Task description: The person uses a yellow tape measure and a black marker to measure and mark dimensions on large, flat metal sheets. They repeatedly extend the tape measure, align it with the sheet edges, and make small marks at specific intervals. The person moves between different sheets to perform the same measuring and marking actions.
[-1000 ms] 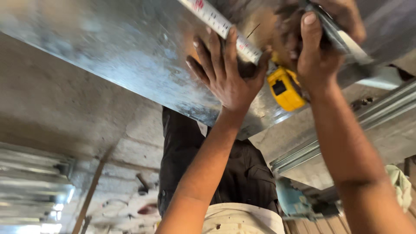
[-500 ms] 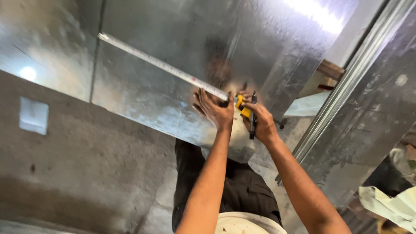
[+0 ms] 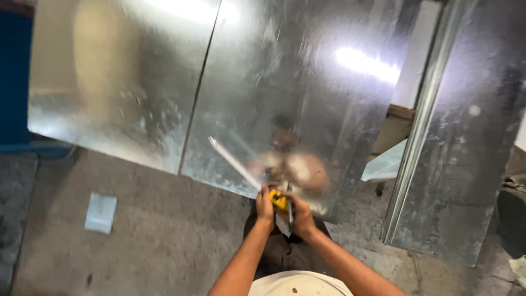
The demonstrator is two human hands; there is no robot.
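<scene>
A large galvanized metal sheet [image 3: 263,82] lies on the concrete floor in front of me. At its near edge both hands meet around a yellow tape measure [image 3: 279,200]. My left hand [image 3: 266,207] is closed on the left side of the case. My right hand [image 3: 302,218] grips the right side, with a thin dark tool [image 3: 290,212] sticking out beside it. A short length of white tape blade [image 3: 233,161] runs up and left from the case across the sheet. The picture is motion-blurred, so the finger positions are unclear.
A second metal sheet [image 3: 466,137] with a folded edge strip [image 3: 419,137] lies at the right. A small metal offcut [image 3: 101,212] sits on the concrete floor [image 3: 164,235] at the left. A blue object [image 3: 13,71] stands far left, and a wooden piece [image 3: 400,114] shows between the sheets.
The view has pulled back from the sheet. My left hand has left its flat hold on the tape and closed on the case. The drawn-out tape blade is much shorter.
</scene>
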